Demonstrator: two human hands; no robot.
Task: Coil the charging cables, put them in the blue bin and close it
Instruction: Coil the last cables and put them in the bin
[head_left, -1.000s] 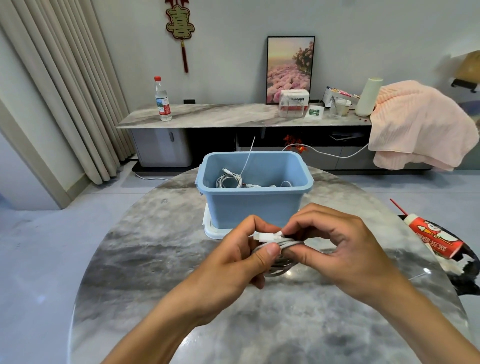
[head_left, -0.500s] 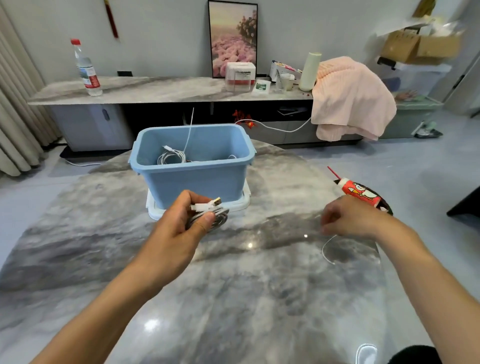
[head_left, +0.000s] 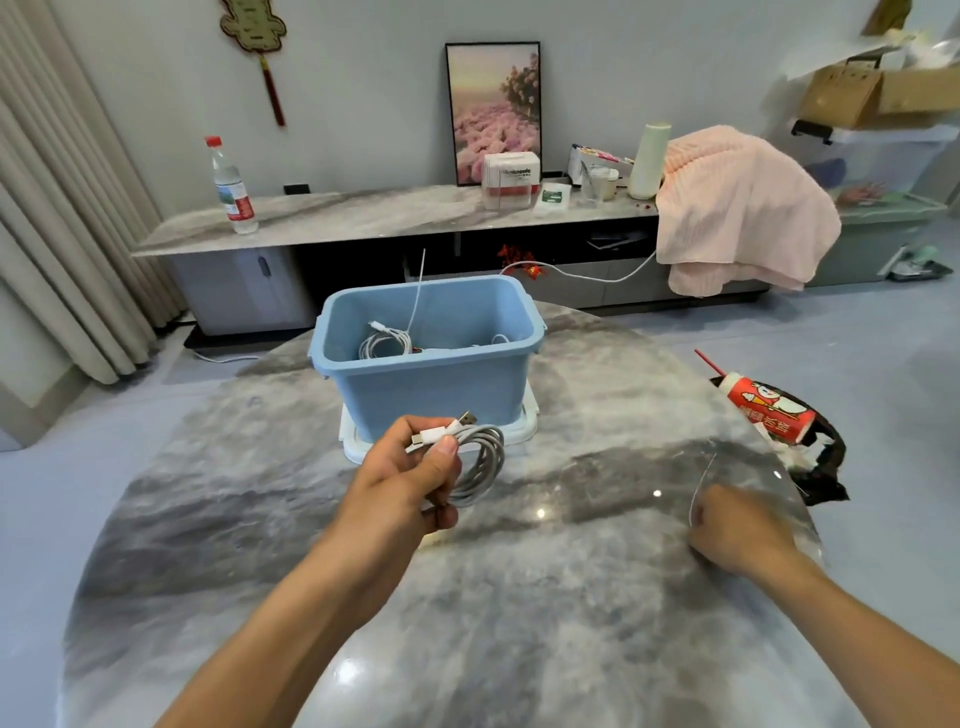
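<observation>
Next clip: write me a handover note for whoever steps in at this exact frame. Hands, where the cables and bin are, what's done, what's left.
Left hand: holds a coiled white cable with both plugs pinched at the top, just in front of the blue bin.
Right hand: on the table at the right, pinching a thin wire tie.
Bin: open, standing on its white lid; at least one coiled cable already inside.
Done: this cable is coiled.
Left: probably tie the coil, drop it in the bin, lift the bin off the lid and close it.
</observation>
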